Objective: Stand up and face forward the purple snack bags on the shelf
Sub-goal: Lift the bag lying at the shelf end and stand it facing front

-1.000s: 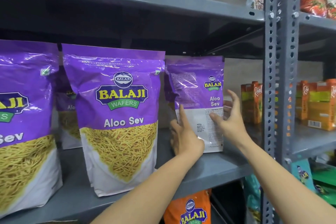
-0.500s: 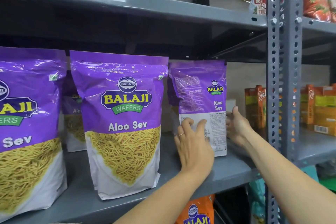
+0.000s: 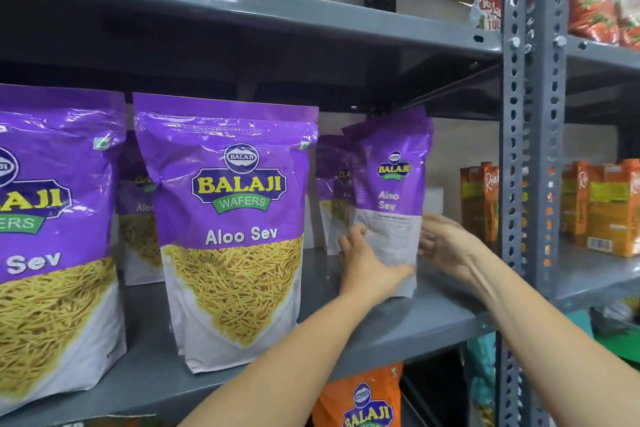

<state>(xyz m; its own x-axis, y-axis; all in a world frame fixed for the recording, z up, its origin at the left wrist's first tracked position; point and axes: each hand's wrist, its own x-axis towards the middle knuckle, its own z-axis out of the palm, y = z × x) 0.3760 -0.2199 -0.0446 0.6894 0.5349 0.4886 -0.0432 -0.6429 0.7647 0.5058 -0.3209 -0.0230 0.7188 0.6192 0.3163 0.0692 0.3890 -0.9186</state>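
The glossy purple plastic snack bag (image 3: 391, 198) now turns, tilted, at the grey metal shelf (image 3: 398, 326)'s right end; the left hand (image 3: 367, 267) and right hand (image 3: 450, 246) grip its crinkled white lower sides.

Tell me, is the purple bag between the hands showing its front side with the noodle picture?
No, the purple bag between the hands shows a white panel of small print, not noodles.

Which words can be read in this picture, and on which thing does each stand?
"BALAJI WAFERS Aloo Sev": middle bag.
"Sev", partly cut off: left bag.
"BALAJI Aloo Sev": bag in the hands; its small print is blurred.
"BALAJI": orange bag below.
Cartons: unreadable.
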